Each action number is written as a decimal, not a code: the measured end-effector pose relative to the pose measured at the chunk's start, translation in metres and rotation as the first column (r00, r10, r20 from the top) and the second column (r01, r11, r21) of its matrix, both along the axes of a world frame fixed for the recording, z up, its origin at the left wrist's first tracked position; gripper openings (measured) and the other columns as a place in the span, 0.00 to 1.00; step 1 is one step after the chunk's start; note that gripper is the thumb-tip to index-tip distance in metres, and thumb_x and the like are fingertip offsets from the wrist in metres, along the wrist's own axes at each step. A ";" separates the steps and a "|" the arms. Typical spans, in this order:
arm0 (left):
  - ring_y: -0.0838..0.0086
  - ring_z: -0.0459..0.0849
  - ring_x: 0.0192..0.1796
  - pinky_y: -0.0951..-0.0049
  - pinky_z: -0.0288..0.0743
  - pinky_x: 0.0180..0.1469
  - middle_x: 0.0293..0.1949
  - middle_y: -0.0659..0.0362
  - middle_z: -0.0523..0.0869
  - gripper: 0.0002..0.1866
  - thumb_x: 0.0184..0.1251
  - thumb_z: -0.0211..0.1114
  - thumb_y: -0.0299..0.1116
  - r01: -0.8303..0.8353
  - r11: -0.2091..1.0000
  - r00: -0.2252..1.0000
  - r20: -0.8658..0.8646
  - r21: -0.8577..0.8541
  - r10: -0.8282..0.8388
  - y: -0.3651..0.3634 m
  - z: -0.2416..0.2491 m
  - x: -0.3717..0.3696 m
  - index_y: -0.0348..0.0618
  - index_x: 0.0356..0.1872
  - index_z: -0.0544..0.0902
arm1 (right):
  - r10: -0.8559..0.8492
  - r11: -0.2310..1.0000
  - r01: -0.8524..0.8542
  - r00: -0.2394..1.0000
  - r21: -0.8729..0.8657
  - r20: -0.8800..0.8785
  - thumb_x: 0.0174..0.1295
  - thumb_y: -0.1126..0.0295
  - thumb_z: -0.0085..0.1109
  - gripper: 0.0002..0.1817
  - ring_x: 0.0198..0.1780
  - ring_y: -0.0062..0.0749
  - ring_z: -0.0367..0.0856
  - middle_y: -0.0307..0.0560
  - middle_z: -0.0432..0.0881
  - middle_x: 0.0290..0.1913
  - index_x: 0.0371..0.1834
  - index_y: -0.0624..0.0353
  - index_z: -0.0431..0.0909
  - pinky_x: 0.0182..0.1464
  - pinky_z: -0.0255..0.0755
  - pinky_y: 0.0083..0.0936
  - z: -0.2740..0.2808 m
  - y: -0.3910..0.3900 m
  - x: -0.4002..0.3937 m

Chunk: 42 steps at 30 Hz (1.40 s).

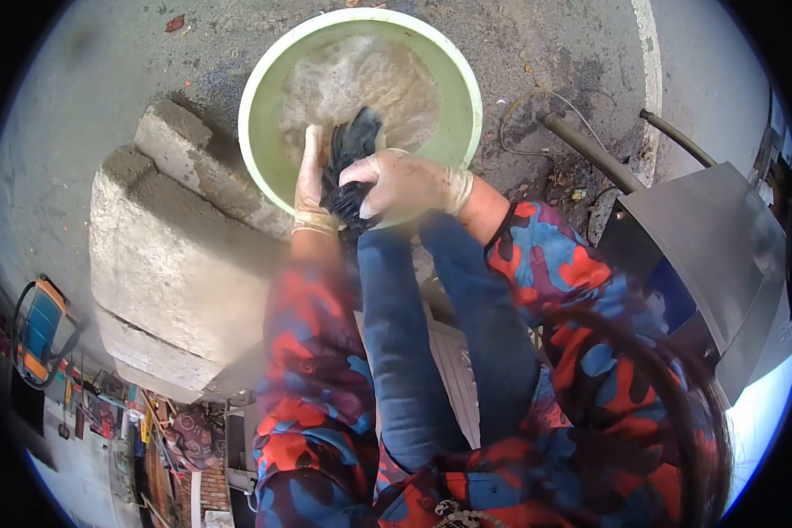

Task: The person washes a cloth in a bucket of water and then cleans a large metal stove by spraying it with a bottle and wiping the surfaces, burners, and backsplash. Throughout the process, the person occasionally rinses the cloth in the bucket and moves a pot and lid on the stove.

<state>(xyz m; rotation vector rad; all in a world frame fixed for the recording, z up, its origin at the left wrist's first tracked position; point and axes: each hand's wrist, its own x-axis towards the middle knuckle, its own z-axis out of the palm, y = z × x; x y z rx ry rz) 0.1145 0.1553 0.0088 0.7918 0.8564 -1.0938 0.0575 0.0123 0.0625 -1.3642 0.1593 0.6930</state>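
A dark wet cloth [354, 148] hangs bunched between my hands over the near side of a pale green basin [248, 132]. Cloudy, foamy water [361, 79] fills the basin. My right hand [405, 183], in a thin whitish glove, has its fingers wrapped round the cloth's lower, gathered part. Along the cloth's left side, my left hand [309, 180], gloved too, grips it with the thumb side pointing up; its other fingers are hidden behind the fabric. The cloth's far end reaches towards the foam.
Concrete blocks [167, 255] stand left of the basin. At the right are a grey metal panel [704, 255] and a pipe [592, 151], with a thin cable [537, 151] on the ground. Assorted tools [88, 400] lie at the lower left. My knees [387, 290] are close to the basin.
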 end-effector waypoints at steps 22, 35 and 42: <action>0.45 0.53 0.71 0.38 0.60 0.62 0.73 0.53 0.50 0.36 0.69 0.58 0.48 0.087 0.956 0.978 0.158 0.279 -0.135 0.040 -0.032 -0.015 0.51 0.72 0.52 | -0.006 0.610 0.060 0.997 -0.791 0.070 0.58 0.65 0.52 0.12 0.45 0.46 0.83 0.55 0.84 0.43 0.38 0.57 0.83 0.46 0.76 0.41 -0.150 0.033 -0.001; 0.50 0.63 0.68 0.49 0.58 0.69 0.69 0.43 0.60 0.50 0.58 0.59 0.66 0.055 0.998 0.962 -0.269 -0.015 -0.057 0.021 -0.003 -0.021 0.33 0.68 0.55 | 0.098 0.524 0.149 0.968 -0.839 0.233 0.48 0.67 0.58 0.08 0.42 0.41 0.79 0.43 0.81 0.37 0.33 0.48 0.82 0.50 0.67 0.37 -0.042 0.039 -0.025; 0.57 0.80 0.48 0.55 0.76 0.54 0.48 0.49 0.82 0.37 0.61 0.52 0.68 0.060 0.968 0.947 -0.293 -0.243 -0.132 0.013 0.037 -0.018 0.44 0.55 0.77 | 0.186 0.672 0.235 0.864 -0.703 0.467 0.46 0.65 0.55 0.01 0.39 0.34 0.74 0.36 0.72 0.30 0.23 0.44 0.74 0.50 0.64 0.32 0.072 0.048 -0.060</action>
